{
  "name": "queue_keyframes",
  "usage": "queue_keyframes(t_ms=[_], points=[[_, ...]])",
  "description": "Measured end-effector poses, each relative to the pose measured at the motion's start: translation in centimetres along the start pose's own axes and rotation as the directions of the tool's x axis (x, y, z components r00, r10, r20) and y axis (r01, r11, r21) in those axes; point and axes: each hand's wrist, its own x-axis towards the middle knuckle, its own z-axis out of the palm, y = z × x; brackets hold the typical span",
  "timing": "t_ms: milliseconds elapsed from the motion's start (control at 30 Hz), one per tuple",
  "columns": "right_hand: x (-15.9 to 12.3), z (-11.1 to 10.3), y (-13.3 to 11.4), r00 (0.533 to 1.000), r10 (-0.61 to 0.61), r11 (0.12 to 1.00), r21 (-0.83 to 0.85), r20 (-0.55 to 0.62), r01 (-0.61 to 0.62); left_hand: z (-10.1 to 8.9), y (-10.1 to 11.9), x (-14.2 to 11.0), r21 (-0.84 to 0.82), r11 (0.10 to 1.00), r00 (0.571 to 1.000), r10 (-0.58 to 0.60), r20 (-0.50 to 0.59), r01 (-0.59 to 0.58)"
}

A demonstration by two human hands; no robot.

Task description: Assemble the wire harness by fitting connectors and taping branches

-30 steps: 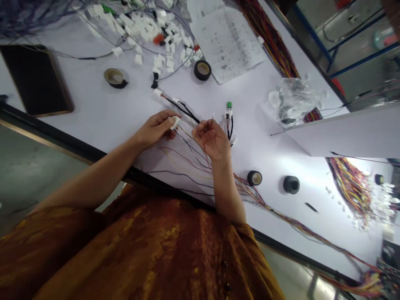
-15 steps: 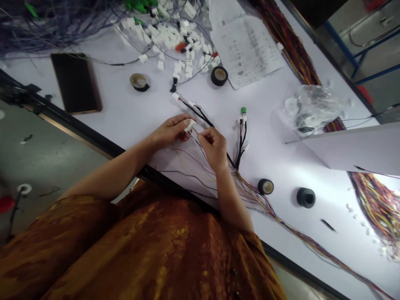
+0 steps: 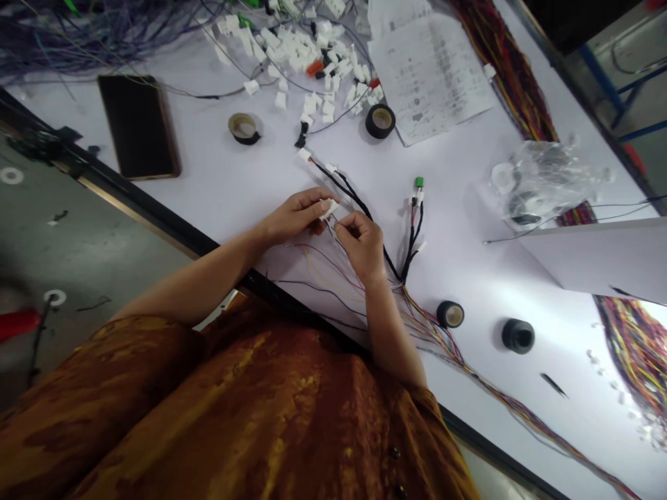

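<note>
The person's left hand (image 3: 294,215) is curled nearly shut around a small white plastic multi-way connector housing (image 3: 328,208), held between thumb and fingers with its end pointing right. The right hand (image 3: 362,246) is also mostly closed, its fingertips (image 3: 348,223) pinched on what looks like a thin wire (image 3: 336,223) just beside the housing (the strand is too fine to be sure of). Both hands sit over the white table (image 3: 469,278), close to its black near edge (image 3: 156,207). A black twin-strand cable (image 3: 359,205) runs from the far left down to the right, with a green-capped connector (image 3: 419,182) on a branch to the right; a fan of thin multicoloured wires (image 3: 442,340) spreads toward the near right.

Further off lie a heap of small white connectors (image 3: 313,62) and a printed paper sheet (image 3: 430,69).

The main risk is the fine wire — a slanted push against the housing could kink its tip. A hand drawing back could also snag the loose wires on the table edge, tugging the housing from the left hand's grip.

Compared with the frame 1 second earlier, the hands have closed in: the right fingers then stood clearly apart from the housing. The camera view has also swung, so the table items sit further right.
</note>
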Motion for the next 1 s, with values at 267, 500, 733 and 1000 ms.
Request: queue_keyframes(t_ms=[267, 500, 733, 1000], points=[[-0.5, 0.2, 0.1, 0.974, -0.221, 0.952, -0.228, -0.043, 0.206, 0.2, -0.2, -0.1, 0.15, 0.986, 0.996, 0.063, 0.061, -0.072], [-0.3, 0.9, 1.1, 0.988, -0.147, 0.979, -0.152, -0.043, 0.139, 0.4, -0.6, 0.1, 0.194, 0.974, 0.989, 0.094, 0.115, -0.115], [-1.0, 1.0, 1.4, 0.984, -0.14, 0.988, -0.086, -0.109, 0.131, 0.5, -1.2, 0.0, 0.224, 0.963, 0.987, 0.13, 0.089, -0.147], [-1.3, 0.1, 0.2, 0.971, -0.221, 0.947, -0.259, -0.096, 0.19, 0.0, -1.2, 0.1, 0.13, 0.988, 0.996, 0.083, -0.031, -0.079]])
